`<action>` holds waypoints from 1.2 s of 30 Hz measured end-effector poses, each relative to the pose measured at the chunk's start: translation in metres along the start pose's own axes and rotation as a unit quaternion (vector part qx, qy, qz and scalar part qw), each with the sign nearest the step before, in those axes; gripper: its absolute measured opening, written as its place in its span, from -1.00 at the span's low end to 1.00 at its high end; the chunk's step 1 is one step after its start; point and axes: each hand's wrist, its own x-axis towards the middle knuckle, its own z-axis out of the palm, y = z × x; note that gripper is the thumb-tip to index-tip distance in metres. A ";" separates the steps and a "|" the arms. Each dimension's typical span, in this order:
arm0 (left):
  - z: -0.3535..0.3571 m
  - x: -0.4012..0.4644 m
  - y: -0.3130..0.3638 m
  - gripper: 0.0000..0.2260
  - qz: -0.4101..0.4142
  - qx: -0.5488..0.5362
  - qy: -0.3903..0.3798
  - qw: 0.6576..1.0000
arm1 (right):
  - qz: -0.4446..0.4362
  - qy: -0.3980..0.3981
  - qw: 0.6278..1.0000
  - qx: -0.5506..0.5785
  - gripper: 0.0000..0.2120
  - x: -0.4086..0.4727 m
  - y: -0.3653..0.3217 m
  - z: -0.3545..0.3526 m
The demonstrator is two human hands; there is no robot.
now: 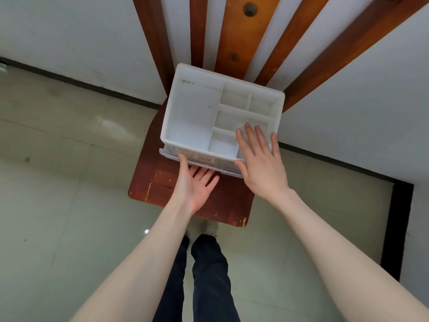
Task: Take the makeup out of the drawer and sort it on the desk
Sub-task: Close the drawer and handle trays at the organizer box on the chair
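The white plastic organiser box [192,112] with empty divided compartments sits on a worn red-brown wooden stool [162,189]; its clear shallow drawer [199,159], barely ajar, lies just beyond the fingertips of the left hand [195,182], palm up, fingers straight, gripping nothing. The right hand [260,159] lies flat, fingers spread, on the box's near corner. No makeup shows. A hard pull could drag the light box off the stool unless the right hand presses down
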 end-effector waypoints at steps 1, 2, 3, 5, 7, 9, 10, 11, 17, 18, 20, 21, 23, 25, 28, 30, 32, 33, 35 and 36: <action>-0.006 -0.004 -0.003 -0.35 0.001 0.006 0.002 1.000 | 0.001 0.001 1.000 0.000 -0.38 0.000 0.000 0.000; -0.012 -0.009 -0.006 -0.34 0.002 0.010 0.005 1.000 | 0.002 0.001 1.000 -0.001 -0.39 0.000 0.000 -0.001; -0.018 -0.014 -0.009 -0.34 0.002 0.012 0.011 1.000 | 0.003 -0.001 1.000 -0.002 -0.39 0.000 -0.001 -0.001; -0.030 -0.024 -0.015 -0.35 -0.001 0.012 0.026 1.000 | 0.005 -0.004 1.000 -0.005 -0.39 -0.001 -0.001 -0.002; -0.039 -0.032 -0.019 -0.35 -0.007 0.012 0.034 0.999 | 0.008 -0.011 1.000 -0.007 -0.40 -0.001 -0.002 -0.003; -0.047 -0.038 -0.023 -0.36 -0.009 0.013 0.037 0.999 | 0.011 -0.013 1.000 -0.006 -0.40 -0.001 -0.003 -0.005; -0.051 -0.040 -0.025 -0.36 -0.010 0.013 0.041 0.999 | 0.011 -0.015 1.000 -0.005 -0.40 -0.002 -0.003 -0.005; -0.055 -0.042 -0.026 -0.36 -0.011 0.013 0.046 0.999 | 0.011 -0.017 1.000 -0.004 -0.40 -0.002 -0.003 -0.005; -0.070 -0.042 -0.026 -0.38 -0.015 0.063 0.071 0.995 | 0.012 -0.017 1.000 -0.007 -0.39 -0.002 -0.004 -0.006; -0.070 -0.043 -0.025 -0.38 -0.015 0.070 0.075 0.995 | 0.014 -0.019 1.000 -0.008 -0.39 -0.002 -0.005 -0.006; -0.070 -0.045 -0.023 -0.39 -0.018 0.084 0.076 0.993 | 0.017 -0.026 0.999 -0.008 -0.39 -0.003 -0.005 -0.007; -0.070 -0.048 -0.023 -0.40 -0.022 0.100 0.078 0.992 | 0.019 -0.029 0.999 -0.008 -0.39 -0.003 -0.005 -0.007; -0.068 -0.058 -0.021 -0.50 -0.026 0.197 0.114 0.973 | 0.022 -0.019 1.000 0.007 -0.39 -0.004 -0.008 -0.009; -0.066 -0.070 -0.020 -0.70 0.031 0.365 0.191 0.911 | 0.028 0.019 0.998 0.054 -0.42 -0.010 -0.015 -0.011; -0.060 -0.087 -0.012 -0.87 0.247 0.554 0.230 0.761 | 0.038 0.109 0.977 0.178 -0.57 -0.034 -0.034 -0.011; -0.051 -0.089 -0.004 -0.80 0.346 0.632 0.177 0.670 | 0.056 0.113 0.961 0.246 -0.65 -0.050 -0.051 -0.008; -0.043 -0.077 0.003 -0.73 0.377 0.696 0.124 0.598 | 0.070 0.041 0.956 0.283 -0.66 -0.057 -0.065 -0.002; -0.040 -0.068 0.006 -0.69 0.368 0.721 0.108 0.578 | 0.072 0.003 0.955 0.287 -0.65 -0.056 -0.069 0.002; -0.036 -0.052 0.009 -0.61 0.319 0.753 0.099 0.567 | 0.081 -0.049 0.958 0.270 -0.60 -0.048 -0.070 0.012; -0.035 -0.045 0.009 -0.58 0.291 0.765 0.101 0.566 | 0.092 -0.073 0.960 0.255 -0.59 -0.043 -0.069 0.016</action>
